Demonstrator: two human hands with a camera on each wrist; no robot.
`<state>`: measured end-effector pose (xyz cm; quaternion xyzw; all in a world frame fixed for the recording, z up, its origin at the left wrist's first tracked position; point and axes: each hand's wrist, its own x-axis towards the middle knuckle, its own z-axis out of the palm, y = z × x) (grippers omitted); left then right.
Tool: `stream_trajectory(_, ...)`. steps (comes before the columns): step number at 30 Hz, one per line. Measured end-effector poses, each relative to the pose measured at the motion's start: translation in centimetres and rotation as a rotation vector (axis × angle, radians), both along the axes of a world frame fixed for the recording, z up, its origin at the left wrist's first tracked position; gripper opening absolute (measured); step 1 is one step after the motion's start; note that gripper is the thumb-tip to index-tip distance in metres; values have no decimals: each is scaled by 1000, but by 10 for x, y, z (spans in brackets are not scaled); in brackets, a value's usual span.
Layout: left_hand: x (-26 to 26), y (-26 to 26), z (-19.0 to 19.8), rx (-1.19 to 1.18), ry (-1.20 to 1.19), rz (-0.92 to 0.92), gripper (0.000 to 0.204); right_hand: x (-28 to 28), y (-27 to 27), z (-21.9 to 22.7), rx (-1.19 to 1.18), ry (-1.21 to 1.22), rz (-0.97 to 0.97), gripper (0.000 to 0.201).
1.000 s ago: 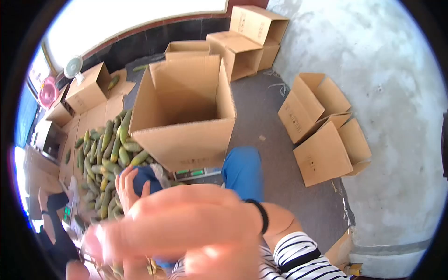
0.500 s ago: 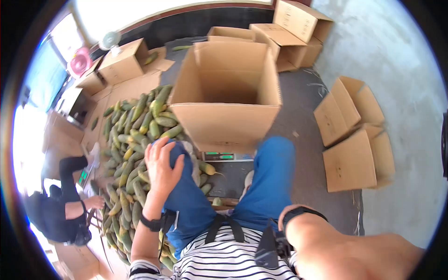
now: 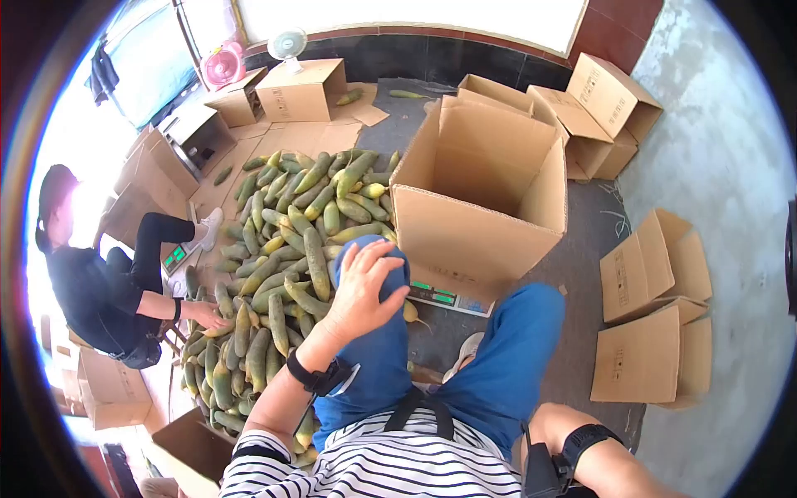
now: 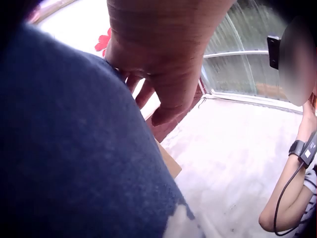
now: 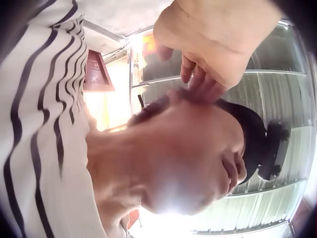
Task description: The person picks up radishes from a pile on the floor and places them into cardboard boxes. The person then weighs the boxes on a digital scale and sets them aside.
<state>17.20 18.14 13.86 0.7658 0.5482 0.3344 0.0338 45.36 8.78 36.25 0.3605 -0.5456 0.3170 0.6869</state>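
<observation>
My left hand [image 3: 365,286] rests on the left knee of the blue trousers, fingers spread and slightly bent, holding nothing; the left wrist view shows the same hand [image 4: 158,54] over the dark blue cloth. In the right wrist view my right hand [image 5: 213,42] is raised to the side of the head, its bent fingers touching it, partly hidden. The head view shows only the right forearm. A tall cardboard box [image 3: 473,234] with its top open stands on a scale [image 3: 452,300] with green displays, beyond the knees. Left of it lies a heap of long green-yellow vegetables [image 3: 270,278].
Two cardboard boxes [image 3: 635,353] stand at the right by the grey wall. More boxes [image 3: 602,95] are stacked at the back right. On the left a person in black [image 3: 95,290] sits, one hand on the heap. Two fans [image 3: 287,46] stand at the back left.
The head view has turned left, showing more of the heap and the seated person. My right hand has moved from before the camera out of the head view. My left hand stays on the knee.
</observation>
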Motion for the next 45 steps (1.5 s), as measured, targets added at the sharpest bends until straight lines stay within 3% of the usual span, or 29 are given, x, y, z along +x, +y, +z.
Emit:
stream_trajectory(3, 0, -19, 17, -68, -32, -74, 40, 5, 11, 2, 37, -97, 216, 32)
stream_trajectory(7, 0, -46, 29, -223, -120, -194, 39, 7, 28, 11, -252, -190, -533, 43)
stream_trajectory(8, 1, -50, 31, -215, -113, -186, 39, 3, 27, 15, -222, -248, -775, 38)
stream_trajectory(9, 2, -53, 29, -222, -106, -187, 39, 0, 28, 19, -213, -249, -841, 38)
stream_trajectory(19, 9, -67, 7, -191, -100, -188, 39, 6, 32, 13, -174, -217, -745, 35)
stream_trajectory(25, 7, -79, 16, -205, -149, -202, 37, -5, 28, 15, -212, -232, -713, 35)
stream_trajectory(28, 4, -86, 18, -231, -168, -161, 37, -18, 32, 0, -250, -401, -637, 35)
stream_trajectory(30, -2, -88, 9, -236, -216, -153, 36, -35, 39, -19, -313, -796, -545, 34)
stream_trajectory(31, -4, -89, 6, -242, -249, -165, 36, -42, 46, -20, -282, -967, -291, 31)
stream_trajectory(32, -6, -91, 5, -245, -258, -156, 36, -54, 42, -24, -285, -1071, -157, 19)
stream_trajectory(33, -8, -91, 5, -248, -272, -159, 35, -65, 40, -35, -248, -1074, 18, 22)
stream_trajectory(36, -11, -91, 4, -257, -289, -163, 33, -89, 13, -59, -255, -990, 294, 24)
stream_trajectory(45, -44, -100, -19, -394, -473, -51, 31, -118, -9, -60, -359, -1032, 685, 21)
